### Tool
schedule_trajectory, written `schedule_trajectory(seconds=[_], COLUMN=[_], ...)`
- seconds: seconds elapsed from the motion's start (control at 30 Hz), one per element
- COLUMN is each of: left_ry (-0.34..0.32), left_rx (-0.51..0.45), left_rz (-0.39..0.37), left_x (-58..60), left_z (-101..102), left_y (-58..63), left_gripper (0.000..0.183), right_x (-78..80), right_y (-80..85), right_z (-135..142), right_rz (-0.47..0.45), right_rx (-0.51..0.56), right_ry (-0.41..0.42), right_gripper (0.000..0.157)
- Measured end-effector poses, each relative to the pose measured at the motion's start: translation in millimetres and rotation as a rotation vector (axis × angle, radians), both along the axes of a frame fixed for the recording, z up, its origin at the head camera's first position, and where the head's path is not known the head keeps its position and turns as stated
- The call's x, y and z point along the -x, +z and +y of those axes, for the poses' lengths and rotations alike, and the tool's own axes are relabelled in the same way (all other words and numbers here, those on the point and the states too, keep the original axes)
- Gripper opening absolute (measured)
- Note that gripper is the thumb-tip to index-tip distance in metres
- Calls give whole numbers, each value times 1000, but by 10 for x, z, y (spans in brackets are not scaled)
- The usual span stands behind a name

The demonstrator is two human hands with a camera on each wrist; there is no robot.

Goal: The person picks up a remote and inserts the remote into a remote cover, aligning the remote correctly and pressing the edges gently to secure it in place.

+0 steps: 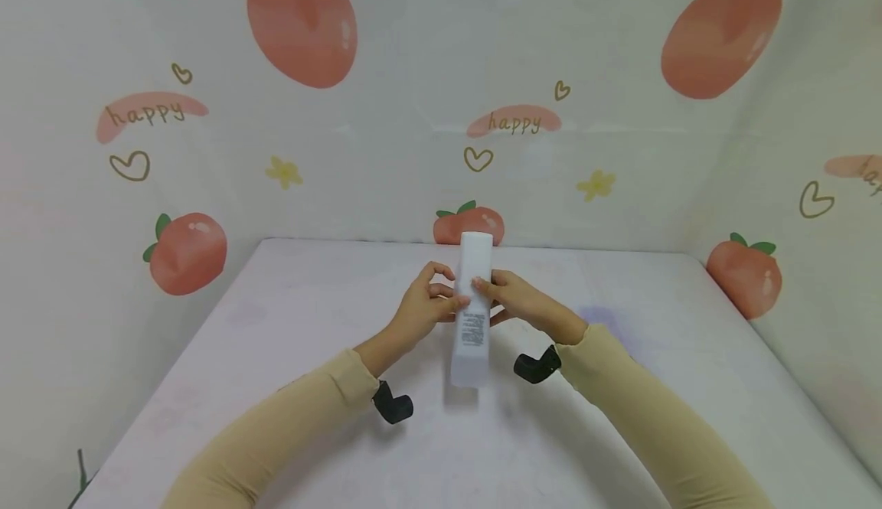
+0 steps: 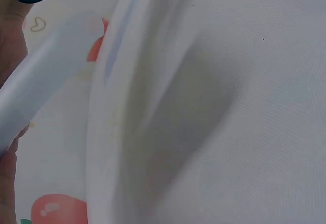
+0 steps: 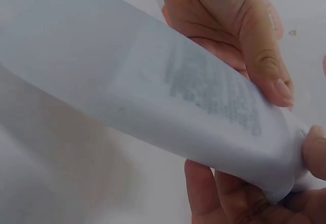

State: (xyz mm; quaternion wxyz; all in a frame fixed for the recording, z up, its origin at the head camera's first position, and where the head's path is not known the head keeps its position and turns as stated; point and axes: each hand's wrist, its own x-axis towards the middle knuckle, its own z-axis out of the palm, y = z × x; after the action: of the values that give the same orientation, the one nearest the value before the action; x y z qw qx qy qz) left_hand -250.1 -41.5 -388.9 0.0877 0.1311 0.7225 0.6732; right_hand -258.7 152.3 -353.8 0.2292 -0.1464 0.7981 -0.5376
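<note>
Both hands hold a long, narrow white pack (image 1: 474,272) upright above the table in the head view. Dark small print covers part of its face, and the lower end looks translucent. My left hand (image 1: 420,306) grips its left side, thumb on the printed face. On the right side my right hand (image 1: 525,304) pinches it higher up, thumb in front and fingers behind. The right wrist view shows the pack (image 3: 153,107) close, its plastic bunched near the right hand (image 3: 239,198); the left thumb (image 3: 265,66) lies along its edge. What is inside cannot be told.
A pale cloth covers the table (image 1: 310,302). Behind and beside it hangs a white curtain (image 1: 413,57) printed with peaches, hearts and flowers. A black wrist camera sits below each sleeve, the left one (image 1: 393,403) and the right one (image 1: 537,365).
</note>
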Motion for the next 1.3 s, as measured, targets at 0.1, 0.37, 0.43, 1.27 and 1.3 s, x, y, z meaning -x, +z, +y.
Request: schedule_trajectory(seconds=[0.1,0.37,0.43,1.27,1.3], left_ry=[8,2,-5,-115,-125], left_rx=[-9,13,25,82,92], left_rz=[1,-58,-77,-180,-177], left_x=[2,52,64,120,121], left_z=[11,31,31,-81,-82], left_y=[5,10,17,81,81], left_gripper=[49,45,45,41,40], right_x=[5,-10,-15,-38,-40], right_y=[-10,-4,-12,-294,-295], right_z=[13,37,47,153,150], right_rz=[9,20,28,169,167], right_rx=[10,20,27,275,272], right_ry=[2,13,25,4,4], right_gripper=[48,48,51,19,19])
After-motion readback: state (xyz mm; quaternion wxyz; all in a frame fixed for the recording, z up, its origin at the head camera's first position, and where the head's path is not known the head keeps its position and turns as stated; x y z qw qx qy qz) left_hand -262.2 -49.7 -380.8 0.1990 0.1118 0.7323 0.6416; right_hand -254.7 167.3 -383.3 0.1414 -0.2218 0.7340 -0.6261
